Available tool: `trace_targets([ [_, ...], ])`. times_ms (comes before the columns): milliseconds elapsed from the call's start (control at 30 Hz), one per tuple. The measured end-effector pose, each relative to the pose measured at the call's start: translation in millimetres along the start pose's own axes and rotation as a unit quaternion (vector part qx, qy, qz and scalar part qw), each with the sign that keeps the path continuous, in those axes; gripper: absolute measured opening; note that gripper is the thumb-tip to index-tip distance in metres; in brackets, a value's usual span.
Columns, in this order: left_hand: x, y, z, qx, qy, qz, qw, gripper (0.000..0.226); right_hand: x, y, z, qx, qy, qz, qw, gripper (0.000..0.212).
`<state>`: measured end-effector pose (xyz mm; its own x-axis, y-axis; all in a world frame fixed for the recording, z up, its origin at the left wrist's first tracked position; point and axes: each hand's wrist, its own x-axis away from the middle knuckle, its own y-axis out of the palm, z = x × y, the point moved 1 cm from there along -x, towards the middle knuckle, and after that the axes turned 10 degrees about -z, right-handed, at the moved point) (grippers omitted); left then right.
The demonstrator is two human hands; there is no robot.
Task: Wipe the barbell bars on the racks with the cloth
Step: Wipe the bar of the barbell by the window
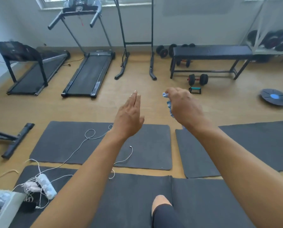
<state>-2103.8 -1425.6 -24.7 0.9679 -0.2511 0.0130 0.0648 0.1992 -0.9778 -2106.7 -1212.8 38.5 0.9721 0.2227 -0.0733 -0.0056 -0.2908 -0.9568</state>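
My right hand (184,106) is stretched out over the floor and grips a bunched blue-and-white cloth (169,105), which peeks out at the hand's left side. To its left, my left hand (129,117) is held flat with straight fingers and holds nothing. A black upright rack (137,43) with two posts stands by the far wall, straight ahead of my hands. No barbell bar shows on it in this view. A metal shelf (269,45) at the far right carries dark weight plates.
Two treadmills (88,71) stand at the back left, a black bench (211,53) with dumbbells (198,79) at the back right. Dark mats (104,145) cover the near floor, with white cords (88,140) and rolled cloths (46,188) at left. A balance disc (274,97) lies right.
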Motion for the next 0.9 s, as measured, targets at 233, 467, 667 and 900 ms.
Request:
trace_targets([
  [233, -228.2, -14.4, -63.4, -0.013, 0.011, 0.004, 1.0, 0.086, -237.1, 11.3, 34.0, -0.023, -0.031, 0.023, 0.999, 0.039],
  [467, -462.2, -43.9, -149.4, -0.031, -0.021, 0.0, 0.999, 0.085, -494.2, -2.3, 67.3, -0.065, -0.085, 0.029, 0.994, 0.045],
  [667, -630.8, -64.2, -236.0, -0.04, -0.054, -0.006, 0.998, 0.086, -683.3, 6.7, 81.3, -0.009, -0.088, -0.026, 0.996, 0.048],
  [900, -842.5, -52.5, -357.0, 0.0, -0.066, -0.035, 0.997, 0.086, -915.9, 62.0, 111.4, 0.047, -0.043, -0.084, 0.994, 0.051],
])
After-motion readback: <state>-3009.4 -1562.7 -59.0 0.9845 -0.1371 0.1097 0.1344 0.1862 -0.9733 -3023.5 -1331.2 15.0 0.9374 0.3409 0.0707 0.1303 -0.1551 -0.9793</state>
